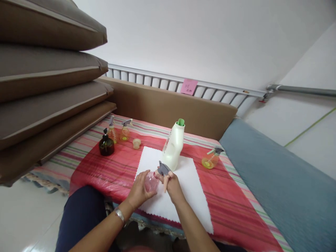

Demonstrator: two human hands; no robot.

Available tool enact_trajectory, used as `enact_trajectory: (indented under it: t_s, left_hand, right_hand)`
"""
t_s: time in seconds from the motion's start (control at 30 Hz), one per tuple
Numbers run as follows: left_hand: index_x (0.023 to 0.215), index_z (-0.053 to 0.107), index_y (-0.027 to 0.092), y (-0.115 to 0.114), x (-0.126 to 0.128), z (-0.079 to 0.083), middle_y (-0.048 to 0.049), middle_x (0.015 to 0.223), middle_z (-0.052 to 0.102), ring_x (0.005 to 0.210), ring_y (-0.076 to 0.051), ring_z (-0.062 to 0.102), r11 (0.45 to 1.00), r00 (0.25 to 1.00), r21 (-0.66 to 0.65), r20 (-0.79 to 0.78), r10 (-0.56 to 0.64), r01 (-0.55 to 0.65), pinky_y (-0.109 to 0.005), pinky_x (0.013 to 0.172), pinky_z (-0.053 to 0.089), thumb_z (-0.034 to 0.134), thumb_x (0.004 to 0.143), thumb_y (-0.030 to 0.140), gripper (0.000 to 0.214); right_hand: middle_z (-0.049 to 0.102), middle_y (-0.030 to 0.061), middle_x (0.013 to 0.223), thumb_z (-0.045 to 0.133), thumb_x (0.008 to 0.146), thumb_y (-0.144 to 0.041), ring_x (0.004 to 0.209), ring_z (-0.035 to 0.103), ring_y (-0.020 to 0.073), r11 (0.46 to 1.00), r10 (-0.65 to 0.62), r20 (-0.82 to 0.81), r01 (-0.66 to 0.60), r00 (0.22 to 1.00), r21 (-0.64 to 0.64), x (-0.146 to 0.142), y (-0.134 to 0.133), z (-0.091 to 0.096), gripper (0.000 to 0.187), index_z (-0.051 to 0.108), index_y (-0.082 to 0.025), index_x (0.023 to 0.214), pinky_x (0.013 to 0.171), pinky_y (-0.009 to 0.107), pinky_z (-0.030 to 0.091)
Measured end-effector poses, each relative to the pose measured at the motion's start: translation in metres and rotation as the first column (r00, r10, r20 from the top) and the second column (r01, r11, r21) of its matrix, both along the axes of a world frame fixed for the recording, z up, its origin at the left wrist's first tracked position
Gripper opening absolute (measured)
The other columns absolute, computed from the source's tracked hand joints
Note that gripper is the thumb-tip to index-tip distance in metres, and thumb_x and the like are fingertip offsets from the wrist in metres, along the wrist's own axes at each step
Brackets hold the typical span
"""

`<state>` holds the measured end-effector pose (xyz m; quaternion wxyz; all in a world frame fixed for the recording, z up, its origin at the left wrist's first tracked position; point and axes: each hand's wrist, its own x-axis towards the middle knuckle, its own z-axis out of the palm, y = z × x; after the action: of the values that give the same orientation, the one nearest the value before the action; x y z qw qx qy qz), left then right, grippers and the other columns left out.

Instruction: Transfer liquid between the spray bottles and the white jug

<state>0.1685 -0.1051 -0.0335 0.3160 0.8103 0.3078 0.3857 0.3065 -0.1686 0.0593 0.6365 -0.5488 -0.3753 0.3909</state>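
Observation:
Tilted over the white cloth (193,196) is a clear pink spray bottle (151,182) with a grey and peach trigger head. My left hand (139,190) is closed around the body of this bottle. At its neck, my right hand (173,185) grips the trigger spray head (164,169); whether the head is screwed tight cannot be told. Just beyond both hands stands a large pale green jug (173,147), its mouth showing a green spout (181,122).
On the left stand a dark pump bottle (106,145), two spray bottles (112,134) (125,133) and a cream cap (136,143). A yellowish spray bottle (210,160) is on the right. Stacked cushions (52,66) rise at left; a brown board (168,108) borders the back.

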Motion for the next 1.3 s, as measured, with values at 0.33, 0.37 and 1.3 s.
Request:
enact_trajectory:
  t_s: [0.33, 0.37, 1.3]
  left_hand:
    - [0.129, 0.039, 0.019, 0.001, -0.001, -0.001, -0.0129, 0.124, 0.052, 0.116, -0.029, 0.050, 1.000, 1.000, -0.009, 0.021, 0.012, -0.012, -0.048, 0.099, 0.040, 0.074, 0.061, 0.029, 0.077]
    - [0.128, 0.039, 0.019, 0.001, -0.001, -0.001, -0.0130, 0.124, 0.052, 0.116, -0.029, 0.050, 1.000, 1.000, -0.010, 0.021, 0.012, -0.012, -0.048, 0.099, 0.040, 0.074, 0.061, 0.029, 0.077]
    - [0.129, 0.034, 0.021, 0.000, -0.004, -0.002, -0.0141, 0.125, 0.050, 0.118, -0.029, 0.049, 0.996, 0.999, -0.093, 0.031, 0.011, -0.008, -0.049, 0.100, 0.039, 0.075, 0.063, 0.030, 0.078]
  right_hand:
    - [0.070, 0.0052, 0.085, 0.076, 0.062, -0.040, 0.085, 0.064, 0.0272, 0.998, -0.049, 0.037, 0.048, 0.998, 0.027, -0.003, 0.003, -0.018, 0.046, 0.068, -0.020, 0.102, 0.089, 0.046, 0.047]
    - [0.070, 0.0052, 0.085, 0.076, 0.062, -0.041, 0.085, 0.064, 0.0272, 0.998, -0.053, 0.044, 0.052, 0.998, 0.024, -0.003, 0.004, -0.020, 0.047, 0.068, -0.020, 0.102, 0.090, 0.046, 0.047]
    - [0.065, 0.0040, 0.086, 0.061, 0.073, -0.033, 0.086, 0.061, 0.0213, 0.989, -0.147, 0.316, 0.148, 0.937, 0.021, -0.019, 0.015, -0.035, 0.020, 0.054, -0.020, 0.087, 0.080, 0.036, 0.047]
